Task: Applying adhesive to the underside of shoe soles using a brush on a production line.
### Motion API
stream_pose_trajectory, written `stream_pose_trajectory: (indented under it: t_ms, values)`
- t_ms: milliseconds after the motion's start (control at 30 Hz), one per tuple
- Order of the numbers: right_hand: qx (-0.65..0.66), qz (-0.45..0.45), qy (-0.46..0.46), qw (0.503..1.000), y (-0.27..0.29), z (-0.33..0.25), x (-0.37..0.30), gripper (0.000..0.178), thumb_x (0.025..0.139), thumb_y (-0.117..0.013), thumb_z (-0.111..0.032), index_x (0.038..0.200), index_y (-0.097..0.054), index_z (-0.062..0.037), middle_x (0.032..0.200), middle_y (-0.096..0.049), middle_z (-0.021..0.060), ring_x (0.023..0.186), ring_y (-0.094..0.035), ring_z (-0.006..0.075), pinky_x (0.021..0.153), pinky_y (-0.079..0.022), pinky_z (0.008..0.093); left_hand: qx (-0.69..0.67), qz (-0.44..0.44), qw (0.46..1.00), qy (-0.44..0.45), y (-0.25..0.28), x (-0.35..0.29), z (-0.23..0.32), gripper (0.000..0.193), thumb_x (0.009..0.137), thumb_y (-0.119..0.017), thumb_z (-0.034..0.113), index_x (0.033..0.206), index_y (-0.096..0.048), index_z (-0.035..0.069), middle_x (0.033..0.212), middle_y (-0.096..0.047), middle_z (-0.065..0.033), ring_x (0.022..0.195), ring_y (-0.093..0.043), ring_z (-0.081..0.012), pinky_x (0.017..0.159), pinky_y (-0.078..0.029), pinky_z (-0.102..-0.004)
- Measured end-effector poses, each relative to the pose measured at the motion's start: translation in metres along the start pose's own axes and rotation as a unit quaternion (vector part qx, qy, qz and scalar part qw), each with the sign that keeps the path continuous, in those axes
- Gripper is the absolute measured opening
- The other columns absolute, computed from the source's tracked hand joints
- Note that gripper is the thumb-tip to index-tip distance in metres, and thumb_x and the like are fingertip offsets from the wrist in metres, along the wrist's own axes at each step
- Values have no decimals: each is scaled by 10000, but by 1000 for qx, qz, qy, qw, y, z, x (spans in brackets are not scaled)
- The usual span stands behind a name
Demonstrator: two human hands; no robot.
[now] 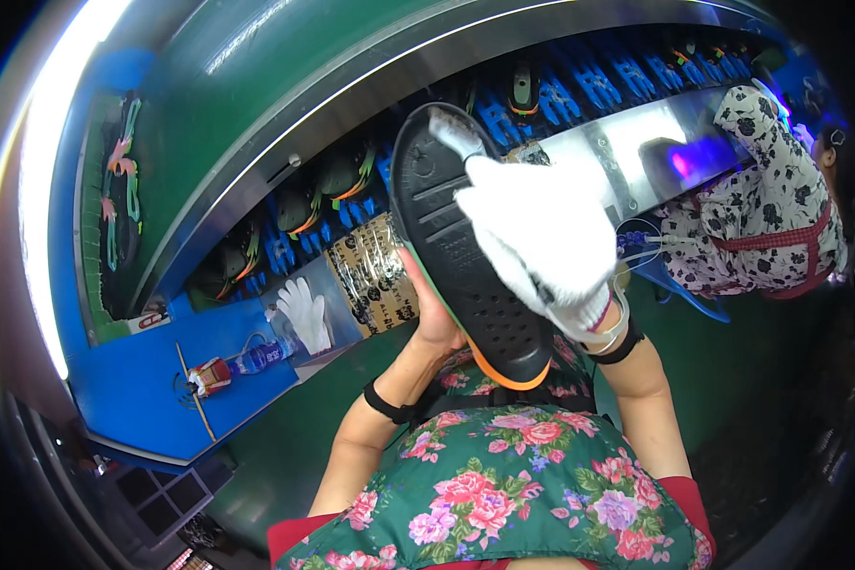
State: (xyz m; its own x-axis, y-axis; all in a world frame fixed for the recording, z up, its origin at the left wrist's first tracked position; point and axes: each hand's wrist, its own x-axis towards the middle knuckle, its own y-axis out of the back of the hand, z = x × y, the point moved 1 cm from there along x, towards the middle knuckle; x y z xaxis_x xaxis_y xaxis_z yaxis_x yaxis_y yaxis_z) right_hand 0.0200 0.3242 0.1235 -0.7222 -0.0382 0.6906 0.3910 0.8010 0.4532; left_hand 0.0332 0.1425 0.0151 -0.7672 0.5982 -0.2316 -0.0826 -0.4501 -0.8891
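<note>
Bare fingers of the left hand (435, 318) close on the edge of a black shoe sole (464, 258), held up before the chest just above the centre of the view. Taking the sole as the dial's middle, that grip sits at 7 o'clock; part of the hand is hidden behind. From 3 o'clock the right hand (546, 233), in a bright white glove, holds what looks like a brush (454, 131), its pale head against the sole at 12 o'clock; the handle is mostly covered.

I judge the sole light and rubbery, firm yet able to bend, hardly fragile. Its smooth face could be slick, so the rim is the better hold, with fingers supporting the underside.

Its dark face carries raised crosswise bars towards 12 o'clock and small round holes towards 5, where an orange rim curves round the end; a strip of green shows along the left edge.

Farther off, a brown-taped surface (375, 275) lies at 8 to 9 o'clock, a spare white glove (305, 313) beyond it at 8. Blue holders (594, 81) line up around 1 o'clock. Farthest, a co-worker (755, 204) in a flowered top sits between 2 and 3.
</note>
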Motion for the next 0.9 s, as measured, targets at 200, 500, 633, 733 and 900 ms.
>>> stream_pose_trajectory:
  t_ms: [200, 500, 633, 733, 900]
  values:
    - [119, -50, 23, 991, -13, -12, -4, 341, 841, -736, -62, 1179, -754, -29, 1162, -753, 147, 1011, -726, 318, 860, -586, 410, -67, -119, 990, -26, 20, 4, 3, 970, 958, -222, 847, 1621, -324, 145, 1599, -441, -76, 1452, -443, -276, 1214, -351, -452]
    - [73, -49, 53, 995, -9, -18, -2, 337, 863, -728, -48, 1199, -758, -60, 1200, -749, 129, 1029, -724, 296, 872, -589, 389, 157, 38, 987, 6, 23, 11, 15, 946, 961, -280, 843, 1597, -370, 149, 1568, -480, -88, 1445, -457, -294, 1208, -355, -481]
    - [185, 83, -65, 977, -3, -10, -9, 292, 853, -751, -71, 1144, -775, -58, 1136, -767, 122, 954, -734, 296, 825, -587, 385, -48, -63, 995, -52, 23, 17, 12, 916, 972, -317, 821, 1589, -379, 147, 1559, -493, -84, 1420, -479, -314, 1205, -365, -493]
    - [128, 34, -2, 991, -13, -13, -13, 312, 883, -706, -61, 1191, -753, -52, 1206, -748, 128, 999, -728, 296, 835, -587, 384, 190, 72, 979, -28, 20, 17, 10, 1056, 896, -217, 915, 1599, -375, 143, 1586, -465, -67, 1413, -486, -288, 1187, -394, -466]
    - [263, 42, -36, 963, -19, -14, -23, 262, 848, -754, -55, 1107, -789, -62, 1105, -777, 117, 926, -739, 287, 811, -594, 371, 103, 13, 995, 10, 19, 21, 21, 1068, 893, -220, 919, 1587, -387, 125, 1556, -496, -84, 1391, -508, -299, 1175, -407, -470]
